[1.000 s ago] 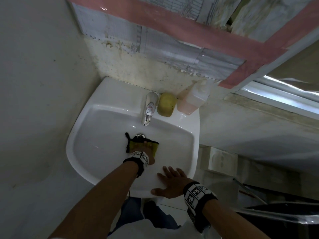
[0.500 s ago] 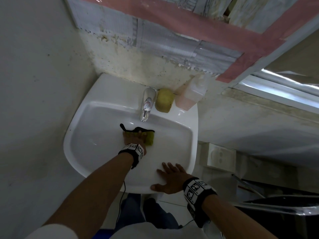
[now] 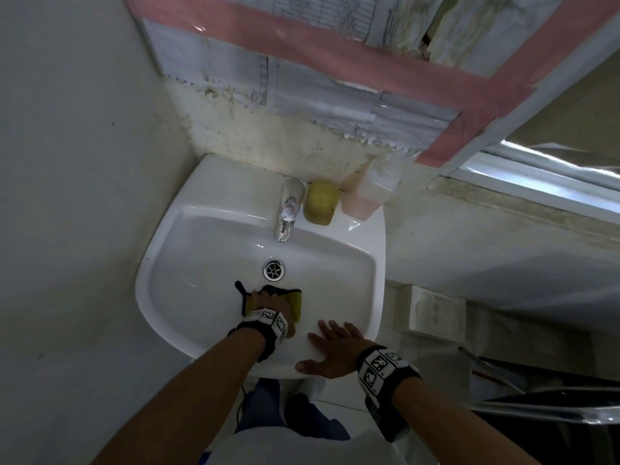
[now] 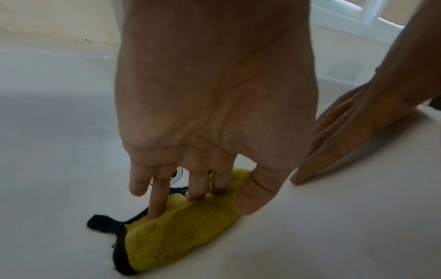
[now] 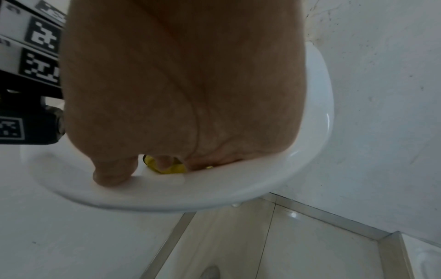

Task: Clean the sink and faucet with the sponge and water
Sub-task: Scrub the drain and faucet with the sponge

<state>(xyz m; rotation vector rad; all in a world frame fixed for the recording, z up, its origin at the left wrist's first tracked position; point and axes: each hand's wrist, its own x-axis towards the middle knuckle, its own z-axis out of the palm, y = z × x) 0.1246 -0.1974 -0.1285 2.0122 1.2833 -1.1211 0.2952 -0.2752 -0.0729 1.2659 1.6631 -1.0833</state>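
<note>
A white sink (image 3: 188, 209) hangs on the wall with a chrome faucet (image 3: 288, 209) at its back and a bare drain (image 3: 274, 270) in the bowl. A yellow sponge with a black edge (image 3: 296, 302) lies on the front slope of the bowl. My left hand (image 3: 268, 302) presses down on it with straight fingers (image 4: 155, 207), and the thumb lies along the sponge's (image 4: 181, 232) right edge. My right hand (image 3: 330, 350) lies flat on the sink's front rim (image 5: 214, 194) with fingers spread. No water runs from the faucet.
A second yellow sponge (image 3: 320, 203) and a pink soap bottle (image 3: 367, 196) stand on the back ledge right of the faucet. A wall runs close along the sink's left side. A wall socket (image 3: 434, 308) sits to the right, and the floor is tiled (image 5: 262, 245).
My left hand slid the sponge up toward the faucet, then back down to the front of the bowl, uncovering the drain. The right hand stayed on the rim.
</note>
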